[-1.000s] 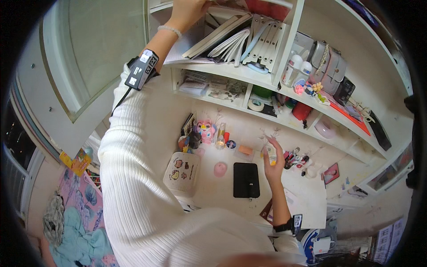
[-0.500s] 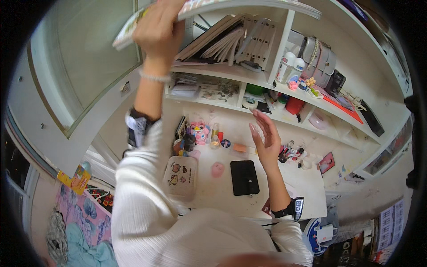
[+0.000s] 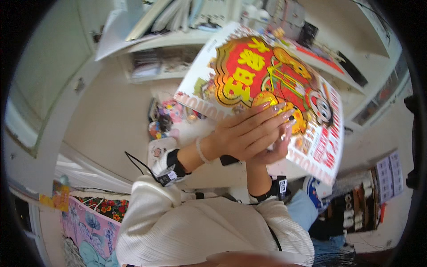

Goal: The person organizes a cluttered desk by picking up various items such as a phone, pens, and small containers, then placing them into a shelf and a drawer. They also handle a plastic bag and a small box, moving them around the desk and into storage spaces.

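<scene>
A large thin book (image 3: 213, 71) with a white and red cartoon cover slants in front of me, hiding part of the shelves and desk. My left hand (image 3: 249, 133), with a beaded bracelet at its wrist, holds the book's near edge. Its long-nailed fingers stretch across the cover and its thumb is out of sight. Partly covered by the left hand, my right hand (image 3: 273, 153) grips the same edge. Most of the right fingers are hidden.
Behind the book run white shelves (image 3: 162, 46) with folders and a grey bag (image 3: 291, 20). A pink toy (image 3: 173, 110) and a white case (image 3: 160, 149) are on the desk. An open cabinet door (image 3: 49, 66) stands at the left. A patterned pink bag (image 3: 91, 222) is lower left.
My left hand has brought the book down from above the upper shelf to the middle, its cover now facing me. My right hand has met it at the near edge.
</scene>
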A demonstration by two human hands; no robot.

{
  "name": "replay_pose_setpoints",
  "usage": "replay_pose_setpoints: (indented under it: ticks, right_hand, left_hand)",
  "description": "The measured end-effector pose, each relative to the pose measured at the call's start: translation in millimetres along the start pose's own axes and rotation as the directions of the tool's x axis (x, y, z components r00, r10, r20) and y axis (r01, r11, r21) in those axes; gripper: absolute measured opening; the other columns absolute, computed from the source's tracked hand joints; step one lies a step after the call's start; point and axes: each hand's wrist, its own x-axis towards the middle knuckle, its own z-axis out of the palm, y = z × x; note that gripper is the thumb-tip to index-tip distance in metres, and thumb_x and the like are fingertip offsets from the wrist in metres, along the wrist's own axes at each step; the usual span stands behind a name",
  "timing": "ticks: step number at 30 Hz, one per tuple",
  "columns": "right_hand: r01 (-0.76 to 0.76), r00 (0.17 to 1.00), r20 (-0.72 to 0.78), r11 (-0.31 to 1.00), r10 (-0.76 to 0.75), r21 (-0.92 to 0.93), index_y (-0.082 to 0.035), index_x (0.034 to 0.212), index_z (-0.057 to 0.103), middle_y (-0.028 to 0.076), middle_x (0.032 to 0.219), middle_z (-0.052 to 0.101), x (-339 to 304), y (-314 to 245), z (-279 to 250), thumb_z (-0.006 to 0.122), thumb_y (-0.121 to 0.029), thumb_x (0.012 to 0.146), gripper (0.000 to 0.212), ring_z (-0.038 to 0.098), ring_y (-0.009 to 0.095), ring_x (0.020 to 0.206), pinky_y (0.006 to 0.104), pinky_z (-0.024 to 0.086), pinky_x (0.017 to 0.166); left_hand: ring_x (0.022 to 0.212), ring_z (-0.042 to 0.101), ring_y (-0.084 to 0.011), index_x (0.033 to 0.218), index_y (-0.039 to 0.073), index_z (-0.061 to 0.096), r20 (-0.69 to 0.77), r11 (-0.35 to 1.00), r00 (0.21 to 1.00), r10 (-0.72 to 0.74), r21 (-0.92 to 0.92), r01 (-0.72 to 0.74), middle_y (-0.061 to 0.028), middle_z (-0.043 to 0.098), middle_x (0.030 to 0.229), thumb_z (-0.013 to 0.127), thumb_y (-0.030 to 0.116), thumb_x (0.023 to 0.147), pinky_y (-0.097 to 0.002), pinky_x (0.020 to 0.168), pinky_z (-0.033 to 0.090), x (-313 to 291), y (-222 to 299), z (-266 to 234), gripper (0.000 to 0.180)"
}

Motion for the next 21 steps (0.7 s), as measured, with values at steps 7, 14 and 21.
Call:
replay_pose_setpoints:
  ticks: [7,14,21]
  right_hand:
    - [0.135,0.971,0.202,0.991,-0.131,-0.003,-0.003,0.146,0.033,0.014,0.141,0.046,15.1,-83.3,-110.4,0.03,-0.033,0.104,0.051,0.046,0.023,0.127,0.039,0.035,0.109]
    - [-0.257,0.857,-0.507,0.931,0.095,-0.259,-0.015,0.149,0.035,0.009,0.144,0.045,30.2,-199.2,-264.6,0.048,-0.033,0.101,0.053,0.047,0.026,0.129,0.0433,0.037,0.107]
    - [-0.636,0.734,-0.455,0.746,0.505,-0.198,-0.008,0.145,0.039,0.009,0.144,0.046,21.1,-212.8,-447.9,0.05,-0.044,0.098,0.06,0.046,0.03,0.129,0.0442,0.038,0.107]
  left_hand:
    - [0.121,0.056,-0.0243,0.116,0.003,0.063,0.28,0.969,0.953,0.12,-0.241,-0.051,-0.009,0.059,0.13,0.057,0.019,0.091,-0.041,0.109,0.041,-30.4,57.8,87.0,0.03]
    - [0.125,0.053,-0.0253,0.118,0.013,0.066,0.352,0.927,0.919,0.178,-0.373,-0.036,-0.004,0.06,0.131,0.063,0.017,0.087,-0.0441,0.11,0.04,-72.8,71.3,119.4,0.031]
    - [0.119,0.057,-0.0233,0.12,0.014,0.065,0.224,0.931,0.963,-0.15,0.361,0.061,-0.008,0.06,0.128,0.068,0.008,0.071,-0.0451,0.1,0.043,-44.2,-46.0,77.2,0.049]
